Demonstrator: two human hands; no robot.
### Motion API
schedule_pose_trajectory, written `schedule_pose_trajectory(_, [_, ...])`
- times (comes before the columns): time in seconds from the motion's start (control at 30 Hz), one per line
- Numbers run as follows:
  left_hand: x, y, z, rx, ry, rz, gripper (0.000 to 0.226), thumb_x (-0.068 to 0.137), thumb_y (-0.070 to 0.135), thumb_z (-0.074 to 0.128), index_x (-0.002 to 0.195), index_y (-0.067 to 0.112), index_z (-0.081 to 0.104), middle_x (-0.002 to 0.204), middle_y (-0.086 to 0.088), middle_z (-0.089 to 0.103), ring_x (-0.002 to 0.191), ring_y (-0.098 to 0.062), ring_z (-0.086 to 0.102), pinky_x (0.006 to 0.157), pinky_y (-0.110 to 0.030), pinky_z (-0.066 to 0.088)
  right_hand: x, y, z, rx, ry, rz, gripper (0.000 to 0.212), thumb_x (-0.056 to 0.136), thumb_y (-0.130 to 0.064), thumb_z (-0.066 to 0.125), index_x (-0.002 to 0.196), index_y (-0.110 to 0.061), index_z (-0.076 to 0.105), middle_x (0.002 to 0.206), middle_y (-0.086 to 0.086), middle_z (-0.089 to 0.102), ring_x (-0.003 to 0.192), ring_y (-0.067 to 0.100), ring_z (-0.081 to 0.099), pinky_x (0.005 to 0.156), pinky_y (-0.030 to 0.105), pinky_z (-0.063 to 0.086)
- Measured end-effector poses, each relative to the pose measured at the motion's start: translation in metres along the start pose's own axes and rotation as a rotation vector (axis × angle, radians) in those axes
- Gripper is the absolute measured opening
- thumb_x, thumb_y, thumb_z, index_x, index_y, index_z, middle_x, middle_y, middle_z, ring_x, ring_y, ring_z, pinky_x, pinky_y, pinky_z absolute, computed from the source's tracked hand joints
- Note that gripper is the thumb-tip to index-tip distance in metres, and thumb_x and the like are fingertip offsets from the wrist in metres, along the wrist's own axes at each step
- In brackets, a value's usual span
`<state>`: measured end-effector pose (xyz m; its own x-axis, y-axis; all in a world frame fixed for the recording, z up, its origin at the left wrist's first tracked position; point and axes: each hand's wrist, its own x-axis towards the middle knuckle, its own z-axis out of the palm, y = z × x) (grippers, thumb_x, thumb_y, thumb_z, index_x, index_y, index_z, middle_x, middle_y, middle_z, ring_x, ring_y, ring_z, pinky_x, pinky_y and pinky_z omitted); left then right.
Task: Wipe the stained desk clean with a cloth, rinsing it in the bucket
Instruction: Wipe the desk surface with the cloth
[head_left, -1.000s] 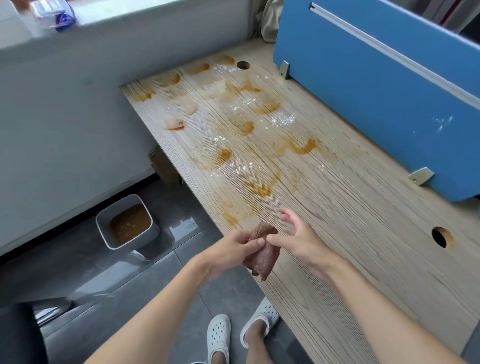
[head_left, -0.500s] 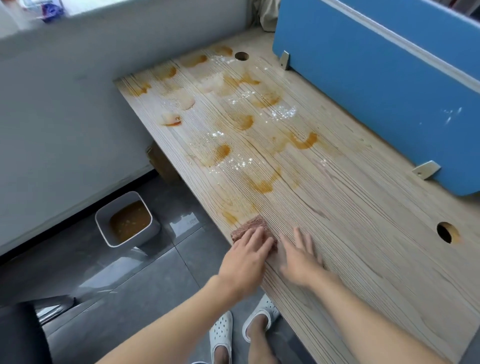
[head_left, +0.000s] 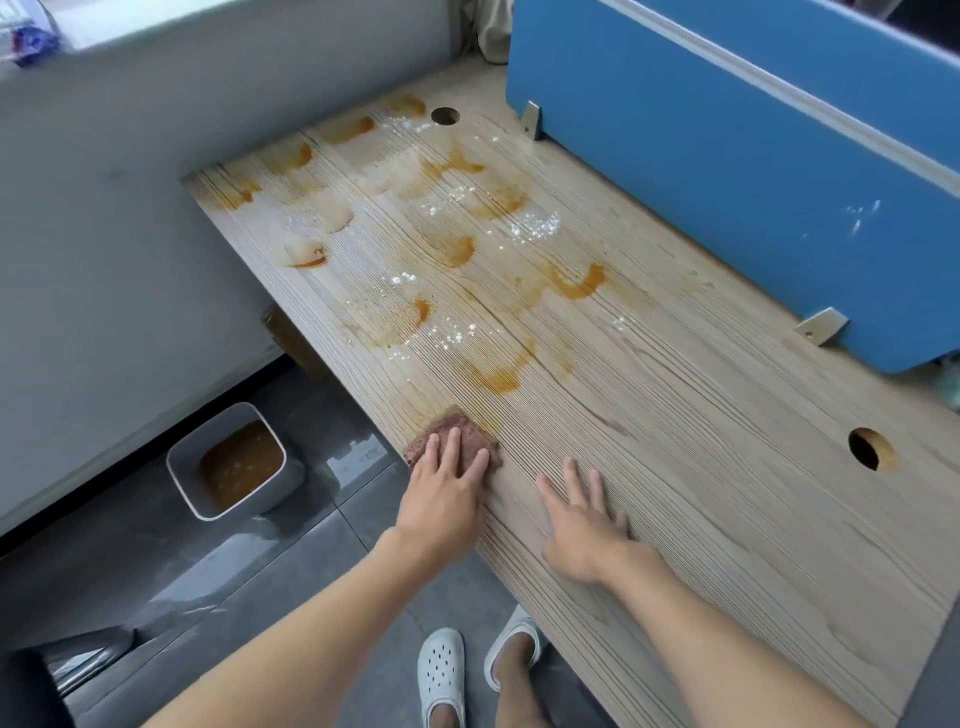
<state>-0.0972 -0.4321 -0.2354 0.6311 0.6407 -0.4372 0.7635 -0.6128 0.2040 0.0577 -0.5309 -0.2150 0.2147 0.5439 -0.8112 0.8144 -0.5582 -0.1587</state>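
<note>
Your left hand (head_left: 447, 493) lies flat on the cloth (head_left: 449, 434), fingers straight and pressing down rather than curled round it. The cloth sits at the near left edge of the desk (head_left: 701, 467), just short of the closest orange stain (head_left: 498, 379). Your right hand (head_left: 584, 525) rests beside it on bare wood, fingers spread and holding nothing. The bucket (head_left: 179, 483) stands on the floor (head_left: 156, 561) to the left of the desk, below its edge, and its water is murky orange. The main risk I see is smearing: most of the far half is blotched, and one flat push through several patches would likely drag the colour along the grain lines instead of lifting it. Because nothing but palm pressure keeps the cloth in place, it could slide out from under your fingers or drop over the edge it nearly overhangs. Sweeping leftward could send liquid off the side onto the glossy tiles close to your shoes (head_left: 441, 670). The white grains (head_left: 535, 226) scattered among the stains may be pushed into the far hole (head_left: 445, 115). Rinsing in water that dirty may simply put the stain back.
</note>
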Motion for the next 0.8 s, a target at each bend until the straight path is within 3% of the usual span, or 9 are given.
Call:
schedule_pose_trajectory(0.07, [0.012, 0.004, -0.008, -0.052, -0.028, -0.041, 0.060, 0.102, 0.036, 0.030, 0.159, 0.025, 0.015, 0.166, -0.014, -0.006, 0.151, -0.042, -0.007, 0.124, -0.049, 0.004, 0.000, 0.001, 0.001, 0.007, -0.002, 0.003, 0.088, 0.100, -0.025, 0.052, 0.157, -0.031, -0.015, 0.155, 0.004, -0.043, 0.146, 0.038, -0.031, 0.116, 0.070, 0.003])
schedule_pose_trajectory(0.17, [-0.001, 0.006, -0.005, 0.005, -0.046, 0.049, 0.064, 0.101, 0.040, 0.029, 0.160, 0.021, 0.011, 0.166, -0.014, -0.004, 0.152, -0.041, -0.005, 0.125, -0.049, 0.004, -0.003, 0.000, 0.001, -0.008, -0.006, 0.004, 0.087, 0.101, -0.024, 0.049, 0.157, -0.030, -0.016, 0.155, 0.005, -0.043, 0.146, 0.039, -0.031, 0.116, 0.070, 0.003])
schedule_pose_trajectory(0.3, [-0.007, -0.016, -0.009, -0.050, -0.018, 0.080, 0.073, 0.101, 0.033, 0.034, 0.159, 0.011, -0.003, 0.167, -0.009, -0.005, 0.153, -0.029, -0.009, 0.123, -0.035, -0.003, -0.005, -0.001, -0.001, -0.004, -0.006, -0.011, 0.088, 0.099, -0.020, 0.050, 0.157, -0.029, -0.016, 0.155, 0.006, -0.043, 0.145, 0.039, -0.031, 0.116, 0.069, 0.003])
schedule_pose_trajectory(0.43, [0.012, -0.014, -0.016, -0.058, -0.015, 0.007, 0.069, 0.103, 0.038, 0.027, 0.159, 0.007, 0.002, 0.167, -0.010, -0.008, 0.153, -0.032, -0.011, 0.125, -0.042, -0.002, -0.003, 0.001, -0.001, -0.002, 0.004, -0.010, 0.086, 0.100, -0.017, 0.047, 0.158, -0.030, -0.014, 0.157, 0.005, -0.041, 0.146, 0.038, -0.031, 0.116, 0.069, 0.003])
schedule_pose_trajectory(0.57, [-0.001, -0.021, -0.003, 0.052, -0.093, 0.149, 0.069, 0.102, 0.040, 0.029, 0.160, 0.011, 0.004, 0.167, -0.008, -0.005, 0.153, -0.031, -0.011, 0.125, -0.042, -0.001, -0.002, 0.000, 0.000, -0.024, 0.001, -0.013, 0.084, 0.101, -0.021, 0.045, 0.158, -0.028, -0.016, 0.156, 0.007, -0.042, 0.146, 0.040, -0.030, 0.115, 0.070, 0.004])
schedule_pose_trajectory(0.8, [0.027, -0.016, -0.018, 0.028, -0.114, 0.095, 0.069, 0.102, 0.037, 0.027, 0.160, 0.011, 0.000, 0.167, -0.009, -0.009, 0.152, -0.033, -0.012, 0.125, -0.046, 0.003, -0.003, 0.006, -0.006, -0.071, 0.048, -0.007, 0.100, 0.083, 0.011, 0.036, 0.157, -0.038, -0.010, 0.157, 0.005, -0.041, 0.144, 0.043, -0.032, 0.110, 0.077, 0.004])
